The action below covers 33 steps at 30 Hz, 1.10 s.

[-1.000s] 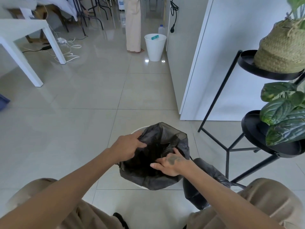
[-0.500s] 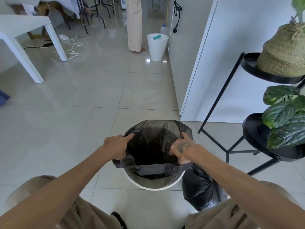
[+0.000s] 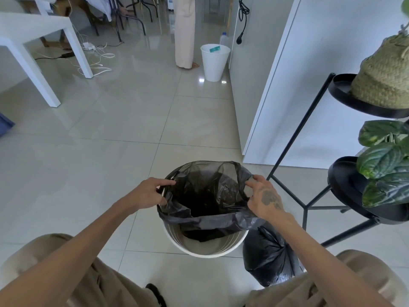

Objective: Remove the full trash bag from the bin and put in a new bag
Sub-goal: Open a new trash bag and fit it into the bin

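new bag [image 3: 205, 196] mouth now stretched wider over bin [image 3: 205, 247] | left hand [image 3: 150, 193] and right hand [image 3: 264, 198] clamped on opposite edges | near rim uncovered | full bag [image 3: 269, 260] set beside bin

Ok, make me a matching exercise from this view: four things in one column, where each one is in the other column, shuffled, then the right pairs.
Things:
1. new bag
2. full trash bag
3. woven basket
4. far white bin

Places:
A. on the top tray of the black stand
B. on the floor, right of the near bin
C. held open over the near bin by both hands
D. on the floor near the white wall's corner

Pairs: 1-C, 2-B, 3-A, 4-D
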Motion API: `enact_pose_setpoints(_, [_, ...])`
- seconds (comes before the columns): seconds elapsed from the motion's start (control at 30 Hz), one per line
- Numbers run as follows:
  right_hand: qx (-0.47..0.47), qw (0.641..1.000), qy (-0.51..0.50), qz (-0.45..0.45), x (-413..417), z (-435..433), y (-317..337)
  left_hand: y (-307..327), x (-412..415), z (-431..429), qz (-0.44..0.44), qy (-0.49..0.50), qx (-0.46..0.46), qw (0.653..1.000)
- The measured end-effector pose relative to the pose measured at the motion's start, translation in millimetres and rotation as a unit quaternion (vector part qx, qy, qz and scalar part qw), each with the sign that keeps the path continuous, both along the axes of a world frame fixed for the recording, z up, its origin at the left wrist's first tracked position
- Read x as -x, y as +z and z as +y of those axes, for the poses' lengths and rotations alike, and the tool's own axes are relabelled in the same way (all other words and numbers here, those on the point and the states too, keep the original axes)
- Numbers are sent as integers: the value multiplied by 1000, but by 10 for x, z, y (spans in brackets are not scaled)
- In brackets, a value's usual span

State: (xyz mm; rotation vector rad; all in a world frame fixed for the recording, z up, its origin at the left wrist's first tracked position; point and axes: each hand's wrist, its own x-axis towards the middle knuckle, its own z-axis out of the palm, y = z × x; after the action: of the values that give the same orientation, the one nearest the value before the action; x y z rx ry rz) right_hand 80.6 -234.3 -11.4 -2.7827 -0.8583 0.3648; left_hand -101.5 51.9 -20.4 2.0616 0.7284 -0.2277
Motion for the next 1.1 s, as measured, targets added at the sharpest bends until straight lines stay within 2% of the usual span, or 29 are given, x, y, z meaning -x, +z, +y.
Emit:
enact_pose_setpoints(0.13, [-75, 996, -33, 22, -9, 70, 3, 114, -45, -19, -25, 47, 63, 997])
enact_pose_setpoints(0.2, [-98, 994, -36, 6, -17, 121, 29, 191, -101, -38, -47, 50, 52, 996])
enact_pose_setpoints(0.23, [-112, 993, -37, -12, -18, 151, 44, 216, -136, -50, -60, 56, 15, 997])
enact_pose_setpoints(0.3, [-150, 986, -24, -63, 12, 217, 96, 259, -236, -110, -109, 76, -126, 983])
enact_pose_setpoints(0.37, [-182, 976, 20, -120, 97, 312, 126, 314, -354, -227, -194, 89, -219, 952])
enact_pose_setpoints(0.43, [-208, 961, 79, -163, 208, 427, 133, 356, -454, -391, -248, 69, -231, 938])
enact_pose_setpoints(0.53, [-217, 935, 193, -205, 389, 602, 121, 274, -548, -626, -255, 1, -233, 939])
enact_pose_setpoints(0.6, [-211, 921, 263, -193, 494, 664, 102, 178, -535, -723, -247, -8, -213, 945])
enact_pose_setpoints(0.7, [-154, 932, 304, -122, 523, 626, -28, 9, -449, -715, -216, 18, -200, 956])
enact_pose_setpoints(0.83, [-49, 978, 195, -57, 339, 448, -108, -178, -334, -585, -169, -20, -222, 960])
enact_pose_setpoints(0.93, [73, 988, 133, -17, 250, 356, -114, -287, -354, -530, -144, -43, -239, 959])
enact_pose_setpoints(1.03, [99, 992, 69, 33, 232, 324, -188, -367, -391, -543, -112, -56, -273, 954])
enact_pose_setpoints(1.1, [88, 995, 33, 33, 220, 325, -260, -427, -418, -529, -88, -58, -297, 949])
